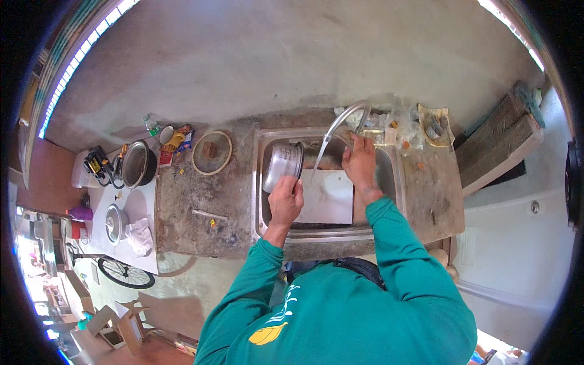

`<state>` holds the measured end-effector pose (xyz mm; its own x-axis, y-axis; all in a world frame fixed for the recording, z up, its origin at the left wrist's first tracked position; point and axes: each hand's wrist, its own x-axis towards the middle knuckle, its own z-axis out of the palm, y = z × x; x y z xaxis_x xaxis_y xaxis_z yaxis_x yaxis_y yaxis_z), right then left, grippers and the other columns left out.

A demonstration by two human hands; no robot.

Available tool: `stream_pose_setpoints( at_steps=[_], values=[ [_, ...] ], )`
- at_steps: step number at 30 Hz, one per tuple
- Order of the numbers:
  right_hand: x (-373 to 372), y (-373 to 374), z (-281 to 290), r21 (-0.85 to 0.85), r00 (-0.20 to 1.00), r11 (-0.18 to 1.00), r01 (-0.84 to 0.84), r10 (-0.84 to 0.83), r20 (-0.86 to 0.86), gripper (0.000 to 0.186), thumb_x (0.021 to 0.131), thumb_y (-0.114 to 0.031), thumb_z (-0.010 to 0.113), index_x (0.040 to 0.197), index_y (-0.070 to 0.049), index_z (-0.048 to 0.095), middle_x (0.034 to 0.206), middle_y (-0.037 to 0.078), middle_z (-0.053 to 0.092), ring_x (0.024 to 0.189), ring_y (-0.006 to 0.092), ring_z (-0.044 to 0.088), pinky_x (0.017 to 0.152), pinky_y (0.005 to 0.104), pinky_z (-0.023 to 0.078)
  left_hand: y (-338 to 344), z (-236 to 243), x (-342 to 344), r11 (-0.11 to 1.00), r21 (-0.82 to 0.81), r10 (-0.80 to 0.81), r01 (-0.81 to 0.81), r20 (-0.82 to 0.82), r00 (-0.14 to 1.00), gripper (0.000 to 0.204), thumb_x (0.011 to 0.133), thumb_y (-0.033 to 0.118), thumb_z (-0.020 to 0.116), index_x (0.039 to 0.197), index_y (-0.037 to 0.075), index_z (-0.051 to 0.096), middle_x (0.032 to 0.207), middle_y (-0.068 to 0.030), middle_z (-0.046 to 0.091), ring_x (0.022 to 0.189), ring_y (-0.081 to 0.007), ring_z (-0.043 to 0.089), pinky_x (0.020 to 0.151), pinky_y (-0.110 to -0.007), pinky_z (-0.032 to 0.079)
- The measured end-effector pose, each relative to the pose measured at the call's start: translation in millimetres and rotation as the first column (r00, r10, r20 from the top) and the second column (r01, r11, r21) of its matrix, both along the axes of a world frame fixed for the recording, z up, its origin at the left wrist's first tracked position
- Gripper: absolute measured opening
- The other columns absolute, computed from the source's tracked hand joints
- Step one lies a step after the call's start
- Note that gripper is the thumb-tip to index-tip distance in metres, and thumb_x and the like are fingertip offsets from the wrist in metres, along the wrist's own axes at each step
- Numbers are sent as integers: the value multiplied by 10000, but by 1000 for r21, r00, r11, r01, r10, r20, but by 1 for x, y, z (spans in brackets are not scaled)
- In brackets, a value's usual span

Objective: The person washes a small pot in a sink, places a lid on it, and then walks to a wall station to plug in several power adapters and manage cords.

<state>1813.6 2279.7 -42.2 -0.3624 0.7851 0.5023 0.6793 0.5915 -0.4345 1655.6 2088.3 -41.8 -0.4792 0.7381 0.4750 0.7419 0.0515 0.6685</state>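
Note:
My left hand (285, 204) grips a small metal pot (282, 165), tilted on its side over the left part of the steel sink (389, 188). The pot's open mouth faces right, toward the faucet stream. My right hand (361, 164) reaches to the foot of the curved metal faucet (345, 116), its fingers bent around the part there; they hide what they grip. A thin clear stream, apparently water, falls from the spout. Beneath it, a flat white board (325, 198) lies across the sink, beside the pot and just below my hands.
A round glass lid (212, 152) and a pale stick-like utensil (210, 215) lie on the worn counter (194, 234). Farther left are a dark pot (139, 163), a lidded pot (115, 224) and a white cloth (140, 237). Clear plastic bags (406, 131) sit right of the faucet.

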Motion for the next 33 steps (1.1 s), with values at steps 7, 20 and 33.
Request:
stream_pose_setpoints(
  at_steps=[7, 20, 33],
  values=[
    [-7, 13, -10, -50, 998, 999, -6, 8, 56, 389, 851, -140, 648, 1204, -6, 557, 1151, 248, 533, 1070, 434, 546, 905, 553, 466, -2, 13, -1, 999, -6, -50, 49, -164, 985, 126, 909, 114, 689, 867, 71, 579, 776, -123, 579, 708, -344, 611, 602, -438, 489],
    [3, 50, -25, -155, 996, 985, -80, 86, 29, 127, 856, -163, 677, 948, -79, 700, 1018, 207, 634, 986, 431, 614, 865, 526, 520, 14, -56, -31, 960, 148, -77, -236, 955, 287, 134, 996, 165, 615, 894, 82, 586, 815, 22, 602, 732, -78, 535, 681, -246, 451],
    [13, 72, -27, -207, 979, 961, -186, 200, 50, 91, 812, -122, 683, 878, -102, 741, 951, 185, 661, 932, 399, 663, 810, 493, 553, 39, -77, -33, 937, 298, -323, -182, 938, -126, 106, 996, 133, 549, 1001, 70, 635, 1000, -41, 678, 953, -150, 661, 870, -294, 528]
  ],
)
